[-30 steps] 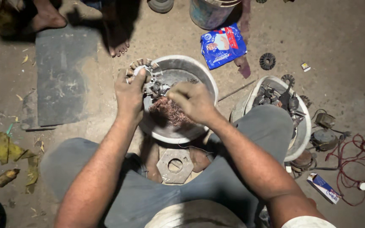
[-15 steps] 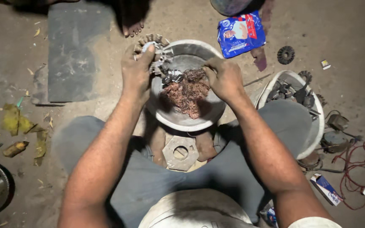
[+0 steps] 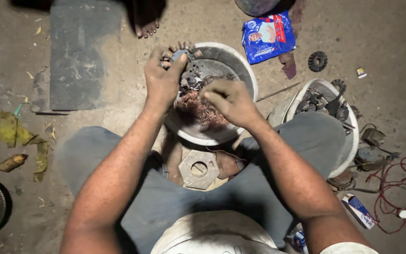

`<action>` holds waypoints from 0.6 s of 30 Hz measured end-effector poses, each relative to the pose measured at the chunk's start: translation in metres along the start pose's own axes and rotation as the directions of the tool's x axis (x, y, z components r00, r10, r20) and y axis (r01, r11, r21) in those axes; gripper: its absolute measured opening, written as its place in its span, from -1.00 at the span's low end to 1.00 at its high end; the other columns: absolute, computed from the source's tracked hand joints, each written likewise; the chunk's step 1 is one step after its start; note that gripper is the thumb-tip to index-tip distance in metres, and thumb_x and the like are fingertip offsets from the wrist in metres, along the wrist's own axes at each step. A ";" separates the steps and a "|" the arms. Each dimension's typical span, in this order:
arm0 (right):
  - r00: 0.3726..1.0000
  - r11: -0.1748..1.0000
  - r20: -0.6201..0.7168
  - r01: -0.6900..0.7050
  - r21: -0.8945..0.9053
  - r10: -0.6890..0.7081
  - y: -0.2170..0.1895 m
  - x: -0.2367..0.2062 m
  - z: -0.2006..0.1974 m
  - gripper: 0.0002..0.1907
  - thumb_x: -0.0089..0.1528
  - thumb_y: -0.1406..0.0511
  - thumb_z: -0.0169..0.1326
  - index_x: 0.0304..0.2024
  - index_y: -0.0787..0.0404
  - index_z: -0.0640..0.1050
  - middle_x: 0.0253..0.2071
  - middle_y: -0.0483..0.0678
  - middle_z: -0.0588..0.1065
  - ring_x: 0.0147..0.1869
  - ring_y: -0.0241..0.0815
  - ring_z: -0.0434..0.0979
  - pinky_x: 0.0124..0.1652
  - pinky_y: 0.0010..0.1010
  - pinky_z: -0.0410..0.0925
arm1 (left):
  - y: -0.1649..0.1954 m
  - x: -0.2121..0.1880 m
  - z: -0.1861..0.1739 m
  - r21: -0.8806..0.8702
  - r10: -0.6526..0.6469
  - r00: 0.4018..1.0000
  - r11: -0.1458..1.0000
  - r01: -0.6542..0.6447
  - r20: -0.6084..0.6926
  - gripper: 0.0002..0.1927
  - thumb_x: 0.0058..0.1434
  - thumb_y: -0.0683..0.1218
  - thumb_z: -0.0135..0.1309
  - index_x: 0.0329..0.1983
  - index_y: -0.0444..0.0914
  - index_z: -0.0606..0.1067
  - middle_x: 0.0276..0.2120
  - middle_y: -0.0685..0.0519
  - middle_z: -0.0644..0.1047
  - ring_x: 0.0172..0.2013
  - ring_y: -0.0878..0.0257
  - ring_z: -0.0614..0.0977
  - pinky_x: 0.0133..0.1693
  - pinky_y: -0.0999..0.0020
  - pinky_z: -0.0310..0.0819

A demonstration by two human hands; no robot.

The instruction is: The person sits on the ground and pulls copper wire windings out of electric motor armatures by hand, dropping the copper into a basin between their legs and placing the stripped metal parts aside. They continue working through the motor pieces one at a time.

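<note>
Stripping copper windings: the left hand (image 3: 163, 80) grips the motor stator (image 3: 180, 52) over the basin (image 3: 247, 77), the right hand (image 3: 229, 101) pinches copper wire (image 3: 198, 106), needing a steady pull.

Bare forearms, a short white sleeve (image 3: 348, 248) on the right arm, a white shirt (image 3: 212, 235), and grey-blue trousers (image 3: 165, 197).

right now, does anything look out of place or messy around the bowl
Mostly clutter. A blue packet lies crumpled on the dirt beyond the white bowl, a red wire sprawls in loose tangles at the right, and torn yellow scraps litter the ground at the left. Nothing looks spilled from the bowl.
</note>
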State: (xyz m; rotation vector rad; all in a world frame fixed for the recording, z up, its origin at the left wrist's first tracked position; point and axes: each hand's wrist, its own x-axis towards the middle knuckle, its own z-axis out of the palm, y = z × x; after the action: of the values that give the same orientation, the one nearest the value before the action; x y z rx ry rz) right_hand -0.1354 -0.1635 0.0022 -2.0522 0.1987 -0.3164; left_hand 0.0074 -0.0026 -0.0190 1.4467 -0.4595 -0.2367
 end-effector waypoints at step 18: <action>0.946 0.929 -0.064 0.295 -0.224 -0.316 -0.019 0.007 -0.003 -0.68 0.21 0.36 0.20 -0.02 0.40 0.57 -0.19 0.15 0.58 -0.11 0.00 0.59 -0.08 -0.25 0.43 | 0.006 -0.005 -0.001 -0.131 -0.135 0.990 0.982 0.139 0.038 -0.81 0.37 -0.22 0.21 -0.04 -0.37 0.46 -0.21 0.00 0.60 -0.25 0.36 0.61 -0.22 0.44 0.59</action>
State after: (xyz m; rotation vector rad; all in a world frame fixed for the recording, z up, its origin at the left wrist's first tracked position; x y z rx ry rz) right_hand -0.1293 -0.1585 0.0209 -2.2825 -0.0332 -0.6140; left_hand 0.0027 0.0006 -0.0143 1.3466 -0.3607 -0.3917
